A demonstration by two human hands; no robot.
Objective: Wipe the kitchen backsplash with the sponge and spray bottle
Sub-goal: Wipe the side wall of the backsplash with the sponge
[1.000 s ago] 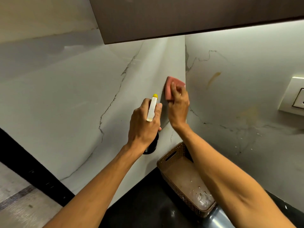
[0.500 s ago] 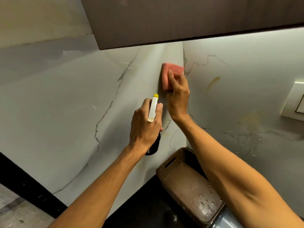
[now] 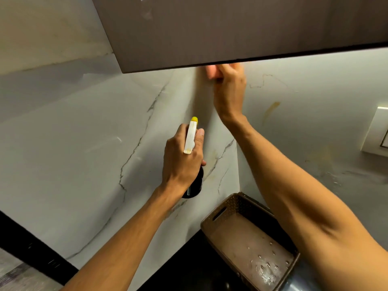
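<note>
Your right grip (image 3: 230,91) holds the pink sponge (image 3: 212,72) against the marble-look backsplash (image 3: 84,143) at the inside corner. It sits just under the lower edge of the brown wall cabinet (image 3: 231,28), which hides the sponge's top. Below and left of it, your left grip (image 3: 182,158) is clenched round the spray bottle (image 3: 191,137). The bottle's white head and yellow nozzle (image 3: 194,119) point toward the corner. Its dark body is mostly covered, so any label cannot be read. A yellowish streak (image 3: 270,111) marks the wall right of your right grip, with a white switch plate (image 3: 375,131) farther right. Beneath your right forearm, a brown perforated basket (image 3: 235,203), wet inside, sits on the black worktop (image 3: 189,269).
</note>
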